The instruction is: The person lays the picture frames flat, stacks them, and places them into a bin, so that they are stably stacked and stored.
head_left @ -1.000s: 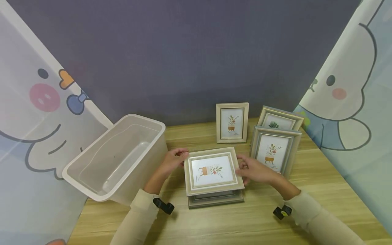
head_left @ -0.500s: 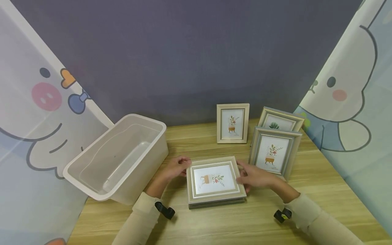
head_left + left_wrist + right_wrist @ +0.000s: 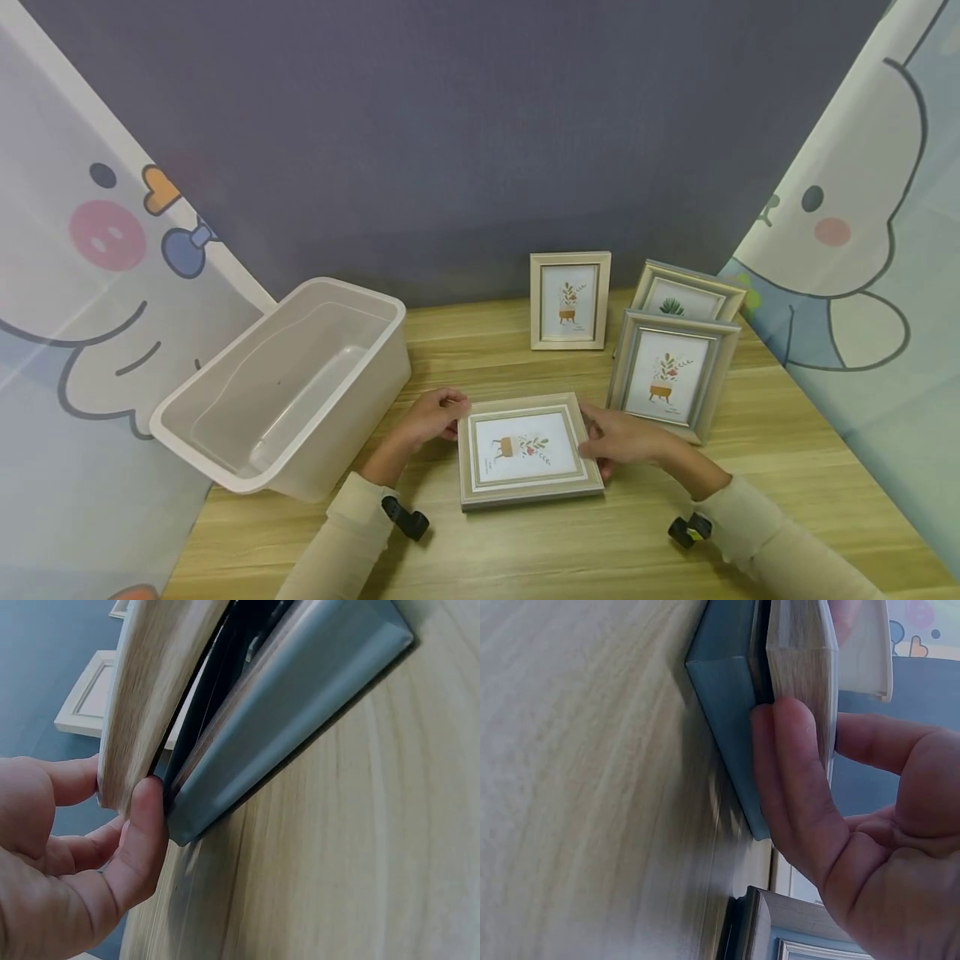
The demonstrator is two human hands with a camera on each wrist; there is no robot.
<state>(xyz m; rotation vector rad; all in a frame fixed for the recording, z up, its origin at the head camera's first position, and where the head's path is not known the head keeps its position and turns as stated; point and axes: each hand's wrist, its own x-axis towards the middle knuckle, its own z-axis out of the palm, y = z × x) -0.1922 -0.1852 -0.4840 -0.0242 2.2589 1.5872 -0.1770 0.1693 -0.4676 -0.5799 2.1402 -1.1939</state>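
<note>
A cream picture frame (image 3: 592,467) with a potted-plant print lies face up in the middle of the table, over a second, grey-edged picture frame (image 3: 300,712). My left hand (image 3: 431,415) pinches the upper frame's left edge, thumb on the face and fingers below. At the opposite edge my right hand (image 3: 622,435) grips it the same way. From the left wrist view, a dark wedge-shaped gap separates the two frames, narrowing toward the fingertips. In the right wrist view the right fingers (image 3: 799,742) lie along the wooden side of the upper frame, overlapping the lower one.
To the left stands a large pale plastic bin (image 3: 375,392), with nothing visible inside. Behind the stack, a cream picture frame (image 3: 536,304) stands upright. Two more, a grey-gold frame (image 3: 720,358) and a gold frame (image 3: 731,296) behind it, stand at the right.
Both hands have brought the upper frame down and slightly toward me. It now nearly covers the lower frame, whose front showed clearly a second ago. The standing frames and bin stay put.
</note>
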